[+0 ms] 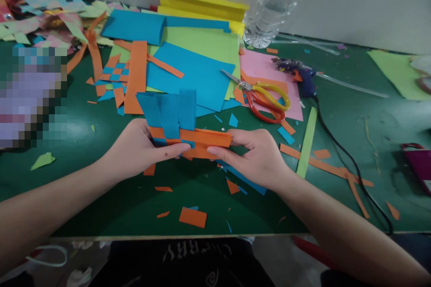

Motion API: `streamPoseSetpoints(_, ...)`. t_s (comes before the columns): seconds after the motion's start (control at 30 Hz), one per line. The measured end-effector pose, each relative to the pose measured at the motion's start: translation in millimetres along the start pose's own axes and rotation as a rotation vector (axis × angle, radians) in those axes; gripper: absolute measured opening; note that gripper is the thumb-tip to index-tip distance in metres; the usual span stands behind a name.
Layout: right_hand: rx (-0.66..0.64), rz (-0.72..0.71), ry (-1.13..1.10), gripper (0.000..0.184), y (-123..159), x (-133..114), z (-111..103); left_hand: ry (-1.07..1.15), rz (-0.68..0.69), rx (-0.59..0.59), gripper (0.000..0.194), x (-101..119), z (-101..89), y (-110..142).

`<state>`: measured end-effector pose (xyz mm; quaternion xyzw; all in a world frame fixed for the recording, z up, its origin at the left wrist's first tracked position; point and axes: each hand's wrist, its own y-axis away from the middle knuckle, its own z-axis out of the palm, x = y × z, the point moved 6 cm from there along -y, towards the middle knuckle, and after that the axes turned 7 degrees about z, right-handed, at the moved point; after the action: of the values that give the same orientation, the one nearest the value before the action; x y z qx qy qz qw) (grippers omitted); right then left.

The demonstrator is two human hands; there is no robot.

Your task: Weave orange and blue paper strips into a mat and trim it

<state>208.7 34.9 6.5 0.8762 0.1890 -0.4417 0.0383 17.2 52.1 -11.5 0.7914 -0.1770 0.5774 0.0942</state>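
Between my two hands is a woven piece of blue and orange paper strips (171,114), held above the table's front part. Blue strips stand up from its top, and orange strips run across it. My left hand (139,150) pinches its left end, thumb along the front. My right hand (257,154) grips the right end of the orange strips, thumb in front and fingers behind. Under my right hand a blue strip (247,178) lies on the table. Behind the woven piece are blue sheets (195,74) and a wide orange strip (136,76).
Red-and-yellow-handled scissors (266,101) lie right of centre. A glue gun (299,76) rests beyond them, its black cord (340,157) running to the front edge. A plastic bottle (269,13) stands by the wall. Paper scraps (193,217) litter the green table (111,210). A blurred-out object (30,94) is at left.
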Motion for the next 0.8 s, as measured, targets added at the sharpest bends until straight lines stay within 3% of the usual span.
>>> streamPoseSetpoints(0.3, 0.010, -0.015, 0.003, 0.025, -0.9, -2.4, -2.8, -0.028, 0.007, -0.008, 0.013, 0.9, 0.7, -1.1)
streamPoseSetpoints(0.6, 0.022, 0.020, -0.026, 0.021, 0.0, -1.1, -4.5, 0.101, -0.032, -0.115, 0.006, -1.9, 5.4, 1.5)
streamPoseSetpoints(0.8, -0.005, 0.072, -0.092, 0.017, -0.8, -1.3, -3.5, 0.080, 0.000, -0.073, 0.006, -1.3, 3.4, 1.6)
